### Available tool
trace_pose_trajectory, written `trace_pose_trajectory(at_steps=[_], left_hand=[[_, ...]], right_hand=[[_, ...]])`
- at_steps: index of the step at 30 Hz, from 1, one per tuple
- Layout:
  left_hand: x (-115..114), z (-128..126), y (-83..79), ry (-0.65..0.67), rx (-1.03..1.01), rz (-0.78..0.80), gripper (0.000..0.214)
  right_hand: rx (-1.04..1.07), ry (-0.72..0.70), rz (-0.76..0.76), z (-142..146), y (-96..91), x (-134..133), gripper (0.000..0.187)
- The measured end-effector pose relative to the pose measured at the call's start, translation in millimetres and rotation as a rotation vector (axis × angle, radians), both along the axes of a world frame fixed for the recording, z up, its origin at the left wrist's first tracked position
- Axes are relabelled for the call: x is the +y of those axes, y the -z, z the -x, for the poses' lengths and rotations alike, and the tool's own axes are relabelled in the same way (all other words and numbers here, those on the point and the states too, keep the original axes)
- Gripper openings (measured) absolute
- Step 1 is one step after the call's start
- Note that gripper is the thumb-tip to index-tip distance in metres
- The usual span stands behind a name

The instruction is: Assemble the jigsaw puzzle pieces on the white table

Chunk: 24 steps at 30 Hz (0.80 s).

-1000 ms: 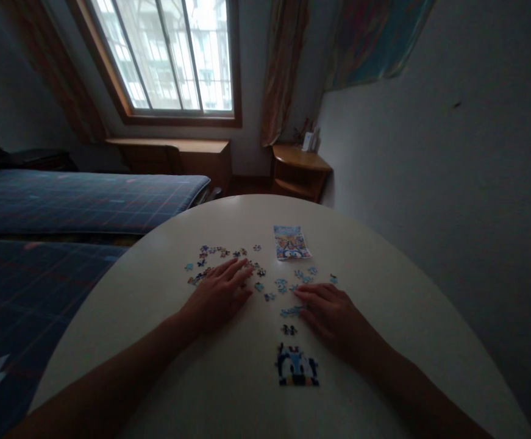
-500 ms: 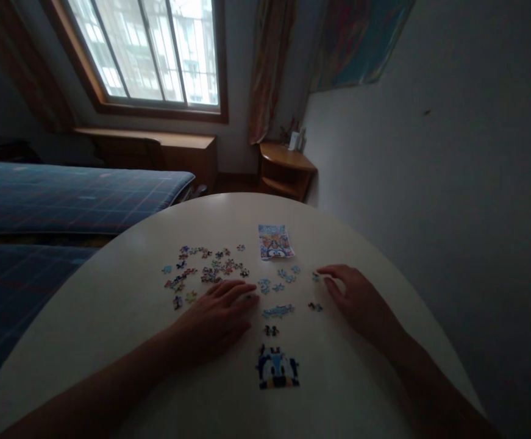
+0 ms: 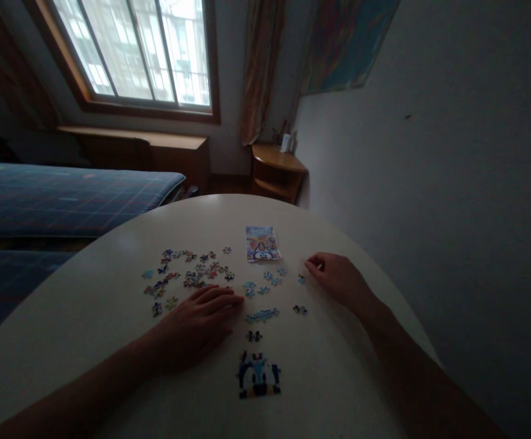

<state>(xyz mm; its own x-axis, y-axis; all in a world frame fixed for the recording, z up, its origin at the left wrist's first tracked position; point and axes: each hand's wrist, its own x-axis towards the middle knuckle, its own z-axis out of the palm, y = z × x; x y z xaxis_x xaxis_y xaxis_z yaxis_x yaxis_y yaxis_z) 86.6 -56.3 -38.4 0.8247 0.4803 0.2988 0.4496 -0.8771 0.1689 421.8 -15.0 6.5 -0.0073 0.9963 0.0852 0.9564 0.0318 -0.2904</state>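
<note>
Head view, panel: the part-joined panel (image 3: 260, 377) lies flat on the near part of the table (image 3: 329, 378); the dark pair (image 3: 253, 336) and blue strip (image 3: 263, 314) lie beyond it.
Pile: mixed pieces (image 3: 201, 274) lie to the left; pale pieces (image 3: 272, 277) lie apart from them, short of the packet (image 3: 263, 245).
Left hand (image 3: 199, 323): palm down, fingers extended, just beside the pile; no hold visible, underside hidden.
Right hand (image 3: 338, 277): thumb and index tips drawn together, near a lone piece (image 3: 302, 279); cannot tell whether anything is pinched.
Step in hand: judged as sorting pieces by colour.
Next move: likely calls for a fine fingertip pinch on one flat piece, neighbours undisturbed.
Edges: the table's rim curves beyond the packet and right hand.
Open room: tabletop shows between the panel and each forearm.
</note>
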Motion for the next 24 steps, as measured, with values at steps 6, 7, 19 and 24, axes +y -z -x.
trace_pose_trajectory(at_steps=[6, 7, 19, 24], left_hand=[[4.6, 0.6, -0.3, 0.014, -0.064, -0.037, 0.026], [5.3, 0.5, -0.2, 0.021, -0.062, -0.033, 0.027], [28.4, 40.0, -15.0, -0.348, -0.22, -0.139, 0.026], [57.3, 85.2, -13.2, -0.591, -0.202, -0.113, 0.028]], right_hand=[[0.11, -0.142, 0.06, -7.3, 14.9, -12.0, 0.021], [0.111, -0.164, 0.064, -8.7, 15.8, -12.1, 0.02], [0.136, -0.357, 0.047, -7.3, 14.5, -11.0, 0.031], [0.031, -0.473, 0.143, -9.7, 14.9, -16.0, 0.08]])
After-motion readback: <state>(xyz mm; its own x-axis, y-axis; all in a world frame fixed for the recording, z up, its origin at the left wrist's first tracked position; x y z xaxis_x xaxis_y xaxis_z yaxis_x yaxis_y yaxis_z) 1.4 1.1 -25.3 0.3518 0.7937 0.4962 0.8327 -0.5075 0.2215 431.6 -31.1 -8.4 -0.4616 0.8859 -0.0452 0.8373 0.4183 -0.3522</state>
